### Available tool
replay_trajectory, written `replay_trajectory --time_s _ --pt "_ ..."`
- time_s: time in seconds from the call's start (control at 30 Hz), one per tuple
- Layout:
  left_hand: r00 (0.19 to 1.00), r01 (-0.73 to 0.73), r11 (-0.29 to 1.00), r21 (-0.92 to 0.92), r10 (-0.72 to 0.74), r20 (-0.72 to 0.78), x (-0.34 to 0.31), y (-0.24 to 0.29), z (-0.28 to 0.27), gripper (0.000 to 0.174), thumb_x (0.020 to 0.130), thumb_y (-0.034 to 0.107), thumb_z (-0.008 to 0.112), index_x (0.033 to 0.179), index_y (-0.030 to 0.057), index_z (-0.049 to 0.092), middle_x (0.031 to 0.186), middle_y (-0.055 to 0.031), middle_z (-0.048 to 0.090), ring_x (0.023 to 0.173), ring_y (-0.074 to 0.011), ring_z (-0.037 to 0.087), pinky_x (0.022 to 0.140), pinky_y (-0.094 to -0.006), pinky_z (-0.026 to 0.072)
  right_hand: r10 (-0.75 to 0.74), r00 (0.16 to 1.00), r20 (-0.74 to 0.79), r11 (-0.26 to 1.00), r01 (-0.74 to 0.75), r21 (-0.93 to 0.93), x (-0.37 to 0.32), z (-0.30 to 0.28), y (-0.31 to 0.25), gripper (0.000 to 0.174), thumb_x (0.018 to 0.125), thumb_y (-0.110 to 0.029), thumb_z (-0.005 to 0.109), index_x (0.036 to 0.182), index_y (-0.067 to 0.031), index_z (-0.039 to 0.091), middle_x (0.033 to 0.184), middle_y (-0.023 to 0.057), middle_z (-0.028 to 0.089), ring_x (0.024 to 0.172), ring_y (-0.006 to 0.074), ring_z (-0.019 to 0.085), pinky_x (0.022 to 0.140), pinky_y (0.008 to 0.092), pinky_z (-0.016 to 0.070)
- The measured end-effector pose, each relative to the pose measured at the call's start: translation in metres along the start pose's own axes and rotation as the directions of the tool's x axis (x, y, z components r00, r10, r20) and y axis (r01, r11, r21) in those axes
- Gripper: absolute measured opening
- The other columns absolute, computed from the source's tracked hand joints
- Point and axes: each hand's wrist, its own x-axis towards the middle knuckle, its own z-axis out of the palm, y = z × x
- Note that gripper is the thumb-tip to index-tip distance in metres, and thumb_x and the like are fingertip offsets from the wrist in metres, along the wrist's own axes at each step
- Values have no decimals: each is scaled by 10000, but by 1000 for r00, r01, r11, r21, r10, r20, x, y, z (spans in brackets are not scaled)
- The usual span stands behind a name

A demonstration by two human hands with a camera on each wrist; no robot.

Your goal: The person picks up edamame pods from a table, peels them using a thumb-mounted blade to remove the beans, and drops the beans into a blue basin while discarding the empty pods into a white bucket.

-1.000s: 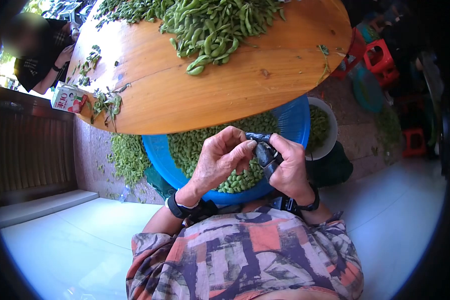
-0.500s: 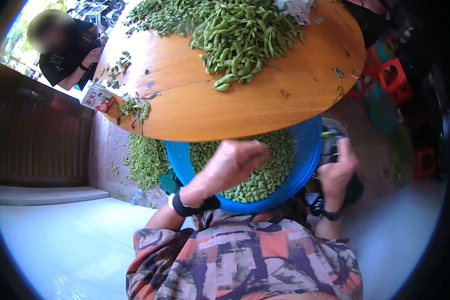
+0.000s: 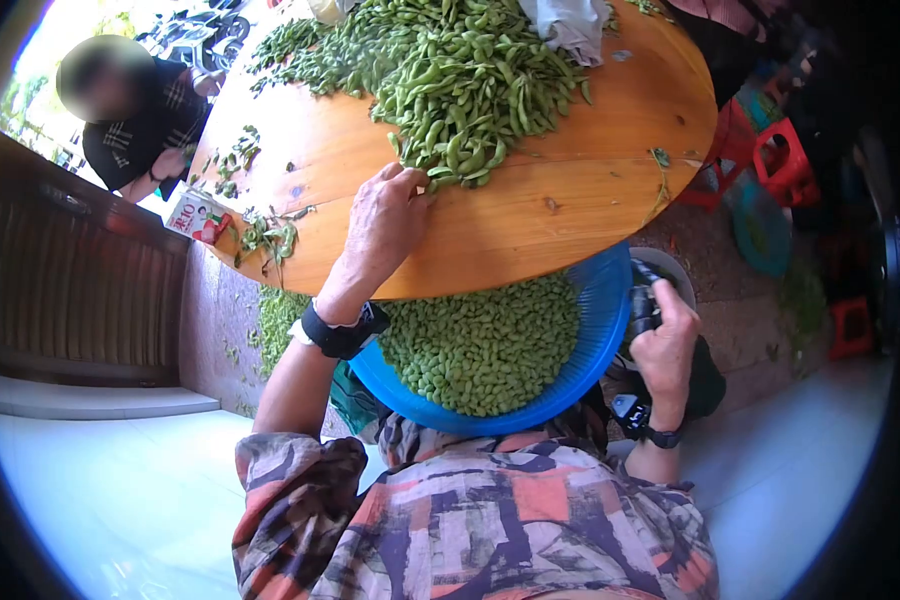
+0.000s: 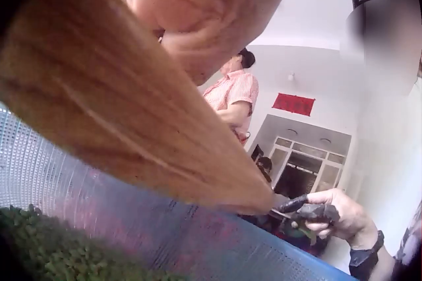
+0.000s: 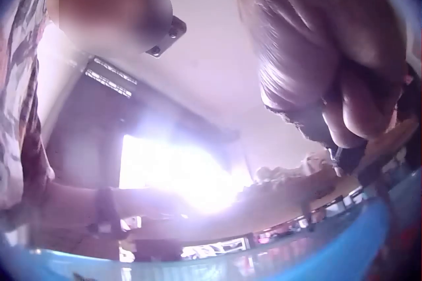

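In the head view my left hand (image 3: 385,220) reaches over the wooden table (image 3: 530,235), its curled fingertips pinching a green soybean pod (image 3: 432,184) at the near edge of a large pod pile (image 3: 470,95). My right hand (image 3: 665,345) is at the right side of the blue basin (image 3: 620,300), over a white bucket (image 3: 682,275). Black coverings wrap some of its fingers. In the left wrist view those fingers are curled round a thin silvery strip (image 4: 282,214); its kind is unclear. Shelled green beans (image 3: 480,355) fill much of the basin, below the table edge.
A drink carton (image 3: 198,216) and leafy scraps (image 3: 268,238) lie on the table's left side. Another person (image 3: 135,130) sits at the far left. Red stools (image 3: 785,165) stand on the right. More green pods (image 3: 280,325) cover the floor left of the basin.
My hands were together over the basin, then parted. The left has moved forward onto the table to the pods; the right has moved right, over the white bucket. A green piece at its fingertips no longer shows.
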Motion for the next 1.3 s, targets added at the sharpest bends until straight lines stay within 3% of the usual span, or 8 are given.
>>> replay_trajectory --time_s 0.2,0.3,0.53,0.93,1.0,1.1,1.23,1.3 --pt "1000 6 974 -227 -4 11 -29 27 -10 116 795 30 704 898 17 651 779 -26 613 654 -111 551 624 -257 467 -139 969 205 925 53 376 10 23 -44 287 818 35 565 1092 0 646 804 180 602 691 318 609 659 353 479" --pt "927 360 639 -680 -162 339 -48 55 -14 120 816 40 725 851 33 611 805 33 607 694 -25 523 639 -218 446 -118 943 310 832 -76 549 21 37 -60 340 837 26 569 1169 -8 636 800 131 584 696 170 566 662 286 463" --pt "882 470 287 -835 -104 460 -81 76 8 104 853 -101 598 888 -3 596 836 -13 630 691 -50 566 592 -200 471 -62 830 554 675 -374 636 17 40 -56 268 819 37 546 1064 7 653 743 -5 501 683 48 483 594 229 417" --pt "919 385 438 -813 -101 380 -95 82 20 167 831 -108 642 871 17 538 769 -58 641 619 -95 597 500 -219 470 -134 819 558 632 -363 685 3 35 -39 113 834 -15 547 913 15 622 726 -4 489 633 55 478 543 231 381" --pt "803 593 -66 -803 -26 595 -93 83 17 227 827 -55 688 821 48 486 701 -55 614 580 -109 605 461 -214 441 -177 809 561 627 -347 698 3 34 -33 136 861 -46 535 933 15 632 705 -7 495 603 51 471 519 224 369" --pt "767 613 -422 -667 118 631 -104 84 30 235 850 -26 678 922 63 473 745 -84 631 562 -145 611 413 -220 414 -231 687 689 41 -701 712 -5 45 -25 330 969 -219 419 1033 19 639 592 -37 477 477 6 398 426 173 270" --pt "737 647 -296 -703 8 676 -106 91 25 292 855 15 698 1060 25 490 799 -54 625 611 -133 613 451 -212 434 -179 659 731 219 -697 683 -4 38 -28 224 916 -141 513 1019 14 638 640 16 526 529 69 466 460 237 351" --pt "754 644 -148 -751 -43 655 -111 91 30 364 852 27 706 1136 22 478 826 -53 627 637 -135 616 475 -217 450 -235 872 429 804 -73 590 -6 40 -35 159 818 -35 587 966 18 612 731 104 554 619 218 552 558 331 428"
